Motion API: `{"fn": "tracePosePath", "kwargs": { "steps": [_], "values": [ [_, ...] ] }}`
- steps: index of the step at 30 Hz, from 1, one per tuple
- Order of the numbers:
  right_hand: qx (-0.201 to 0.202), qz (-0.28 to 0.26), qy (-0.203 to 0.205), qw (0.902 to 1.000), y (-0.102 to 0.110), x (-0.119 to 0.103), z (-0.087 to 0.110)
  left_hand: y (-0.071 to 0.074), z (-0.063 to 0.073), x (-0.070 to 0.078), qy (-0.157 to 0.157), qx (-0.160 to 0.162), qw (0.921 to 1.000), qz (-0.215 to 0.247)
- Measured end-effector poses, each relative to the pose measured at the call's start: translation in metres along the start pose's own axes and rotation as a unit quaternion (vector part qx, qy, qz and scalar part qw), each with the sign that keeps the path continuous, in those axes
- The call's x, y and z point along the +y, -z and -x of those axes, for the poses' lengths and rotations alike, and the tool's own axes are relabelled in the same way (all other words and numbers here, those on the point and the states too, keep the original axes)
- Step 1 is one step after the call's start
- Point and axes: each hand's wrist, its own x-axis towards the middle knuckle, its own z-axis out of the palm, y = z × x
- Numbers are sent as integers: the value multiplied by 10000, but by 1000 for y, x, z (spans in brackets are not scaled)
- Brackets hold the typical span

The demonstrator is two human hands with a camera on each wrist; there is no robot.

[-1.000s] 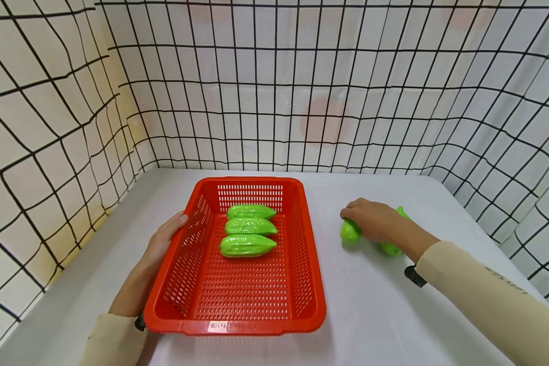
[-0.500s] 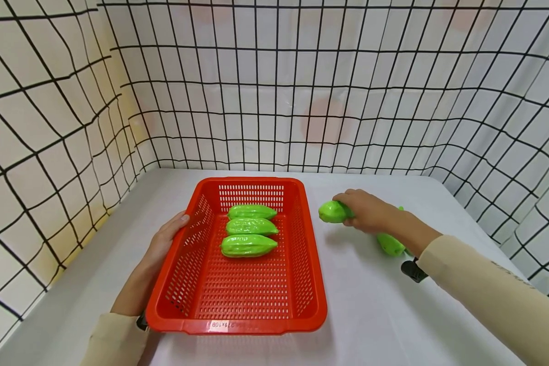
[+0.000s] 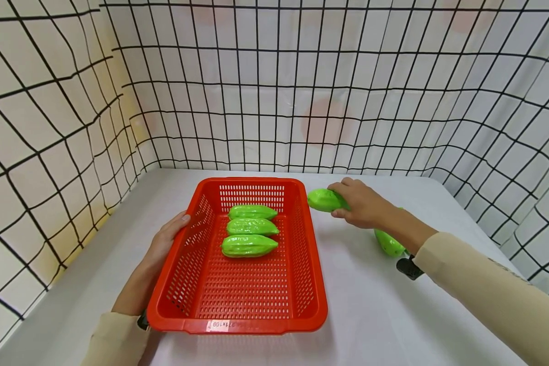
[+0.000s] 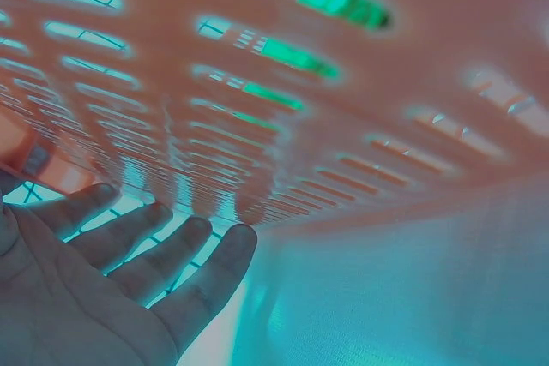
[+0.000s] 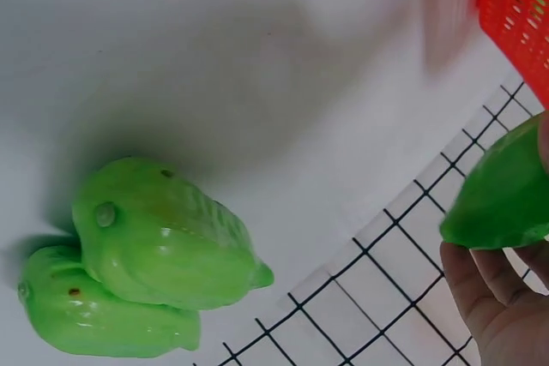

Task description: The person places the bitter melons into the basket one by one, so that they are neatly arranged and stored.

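In the head view my right hand (image 3: 359,203) holds a glossy green ribbed fruit with a pointed end (image 3: 328,200), raised off the table just right of the basket's far right rim. The right wrist view shows my fingertips (image 5: 467,276) at this fruit (image 5: 506,190). My left hand (image 3: 160,249) rests along the outer left side of the red perforated basket (image 3: 238,295); in the left wrist view its fingers (image 4: 214,267) are nearly straight against the outer wall. Three similar green fruits (image 3: 249,246) lie in a row inside the basket.
Two more green fruits lie side by side on the white table in the right wrist view, a nearer one (image 5: 163,237) and a lower one (image 5: 103,310). My right forearm partly covers them in the head view. Black wire mesh (image 3: 274,91) surrounds the table's back and sides.
My right hand has lifted the green fruit from the table on the right and carried it left and away toward the basket's rim. The left hand has stayed at the basket's side.
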Motion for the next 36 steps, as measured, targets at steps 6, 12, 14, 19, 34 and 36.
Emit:
{"fn": "tracePosePath", "kwargs": {
  "steps": [6,12,14,19,34,36],
  "values": [
    [228,-216,-28,9995,3,-10,-4,-1,0,0,4,-4,10000,6],
    [354,-421,16,9985,1,-25,-9,0,0,0,-32,-60,10000,31],
    [426,-494,98,9978,0,-30,-10,0,0,0,-41,-72,10000,32],
    [607,-612,371,9956,-4,-42,-14,0,1,0,-58,-45,10000,22],
    [540,-1113,915,9881,-13,-87,-20,-2,1,1,11,22,10000,-74],
    [469,-1174,996,9870,-13,-94,-19,-2,1,1,-1,16,10000,-89]
  ]
}}
